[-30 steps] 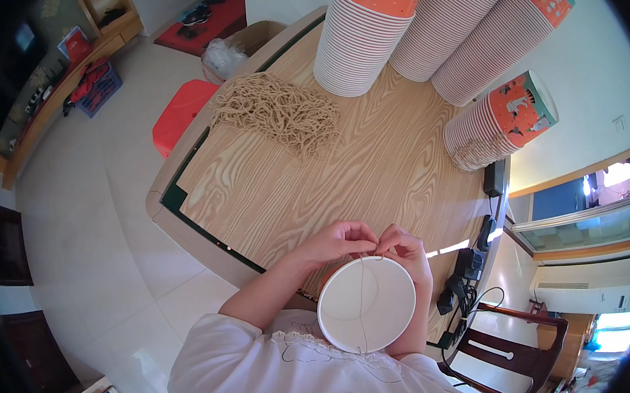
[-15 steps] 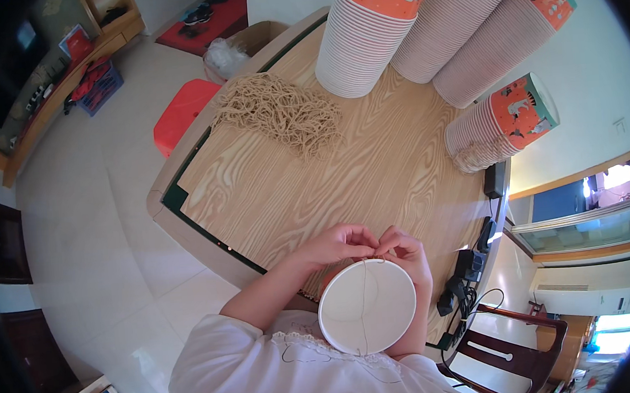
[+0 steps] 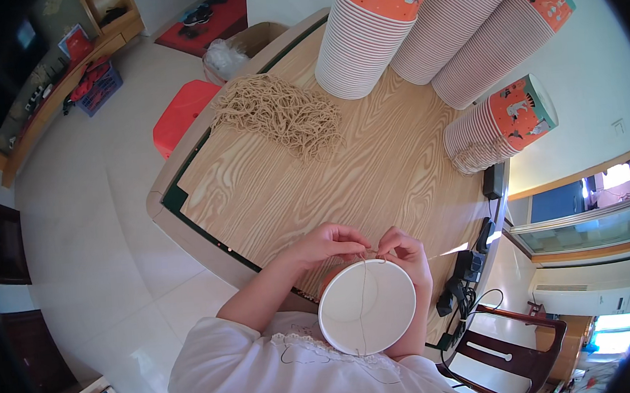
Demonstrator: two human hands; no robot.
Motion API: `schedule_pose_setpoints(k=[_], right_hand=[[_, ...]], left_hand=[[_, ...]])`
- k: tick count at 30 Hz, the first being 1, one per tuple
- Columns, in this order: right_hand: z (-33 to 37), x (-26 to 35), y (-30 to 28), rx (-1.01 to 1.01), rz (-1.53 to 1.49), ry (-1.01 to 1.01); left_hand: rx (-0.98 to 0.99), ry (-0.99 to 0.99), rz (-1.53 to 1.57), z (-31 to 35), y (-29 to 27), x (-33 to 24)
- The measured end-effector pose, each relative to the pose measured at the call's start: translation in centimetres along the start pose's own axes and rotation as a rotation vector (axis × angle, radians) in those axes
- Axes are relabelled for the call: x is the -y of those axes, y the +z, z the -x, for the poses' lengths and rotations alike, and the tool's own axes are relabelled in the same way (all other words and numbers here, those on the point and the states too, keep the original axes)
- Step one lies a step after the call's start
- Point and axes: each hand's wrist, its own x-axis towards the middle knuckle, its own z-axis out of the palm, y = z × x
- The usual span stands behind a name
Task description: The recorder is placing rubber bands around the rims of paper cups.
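A paper bucket (image 3: 381, 312), white inside and orange outside, is held tilted against my body with its mouth facing up. Thin brown twine (image 3: 362, 295) runs across its mouth from the far rim to the near rim. Just beyond the far rim, my left hand (image 3: 335, 243) pinches the twine between thumb and forefinger. A short way to its right, my right hand (image 3: 404, 254) pinches another part of the twine, its palm beside the bucket's wall. A short piece of twine spans the gap between the fingertips. The bucket's base is hidden.
A heap of tan twine (image 3: 280, 115) lies on the wood-grain table (image 3: 315, 196). Tall stacks of paper buckets (image 3: 366, 39) stand at the back; a shorter stack with twine (image 3: 483, 152) is at right. Power adapters and cables (image 3: 463, 281) line the right edge, near a dark chair (image 3: 515, 347).
My fingertips, close together before, are now farther apart, with twine showing between them. The left hand has shifted slightly left; the bucket has stayed in place.
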Motion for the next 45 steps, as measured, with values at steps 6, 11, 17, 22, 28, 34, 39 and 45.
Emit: schedule_pose_setpoints(k=[6,11,17,22,28,34,39,45], right_hand=[[0.1,-0.1,-0.2,0.013,-0.018,0.001],[0.1,-0.2,-0.3,0.023,-0.044,0.008],[0.1,-0.2,-0.3,0.021,-0.069,0.017],[-0.3,-0.9,0.3,-0.063,-0.100,0.078],[-0.6,-1.7,0.5,-0.078,-0.072,0.099],[-0.4,-1.3,0.4,-0.083,-0.021,0.056],[-0.3,-0.9,0.0,-0.132,0.113,0.032],[-0.7,0.2,0.2,-0.147,0.193,-0.023]], left_hand=[[-0.002,-0.056,-0.140,0.1,-0.3,-0.2],[0.013,-0.065,-0.165,-0.1,-0.6,0.1],[0.020,-0.044,-0.119,-0.2,-0.8,-0.1],[-0.031,-0.042,-0.029,-1.2,0.0,0.2],[-0.078,-0.055,-0.031,-2.7,-0.2,1.8],[-0.112,-0.051,-0.056,-2.5,-0.1,1.9],[-0.129,0.016,-0.356,-1.8,1.8,-0.7],[-0.056,0.100,-0.310,-1.9,1.4,-0.3]])
